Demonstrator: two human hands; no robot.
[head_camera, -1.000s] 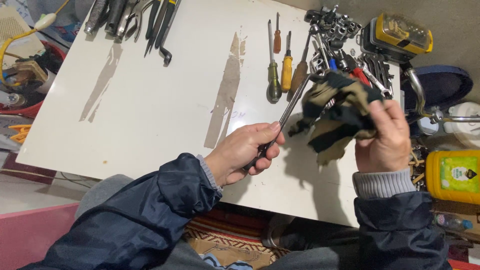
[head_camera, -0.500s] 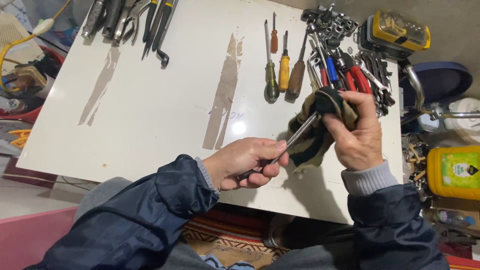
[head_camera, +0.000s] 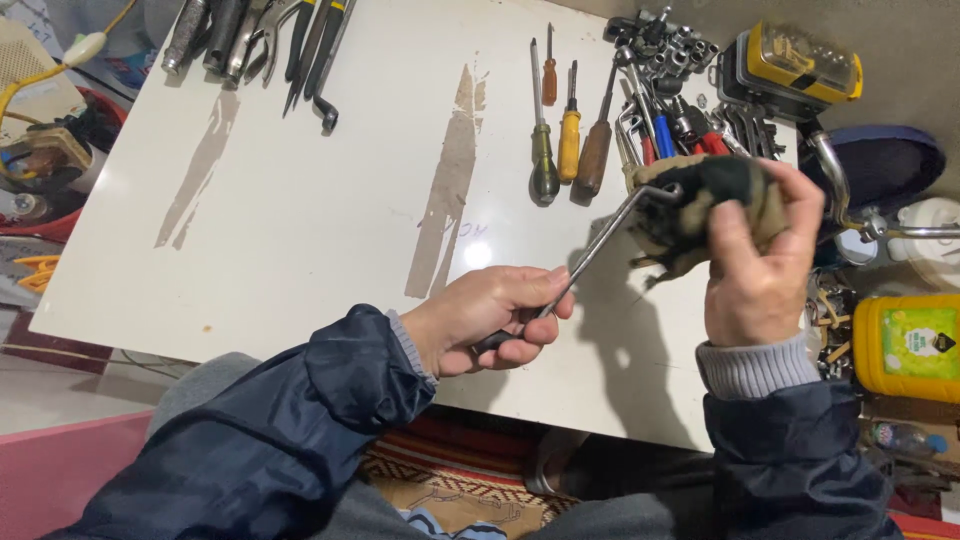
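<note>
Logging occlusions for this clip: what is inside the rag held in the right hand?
The upper end of the metal tool goes into the rag, bunched in the right hand. Its tip is covered; the left hand grips the other end.

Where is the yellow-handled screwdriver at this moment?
In the head view, the yellow-handled screwdriver lies on the white table, upper right of centre, between a green-handled screwdriver and a brown-handled one.

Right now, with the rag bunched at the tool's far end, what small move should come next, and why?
Probably draw the rag back down the metal tool toward the left hand: the right hand wraps only the bent tip, and the shaft between the hands is bare.
</note>
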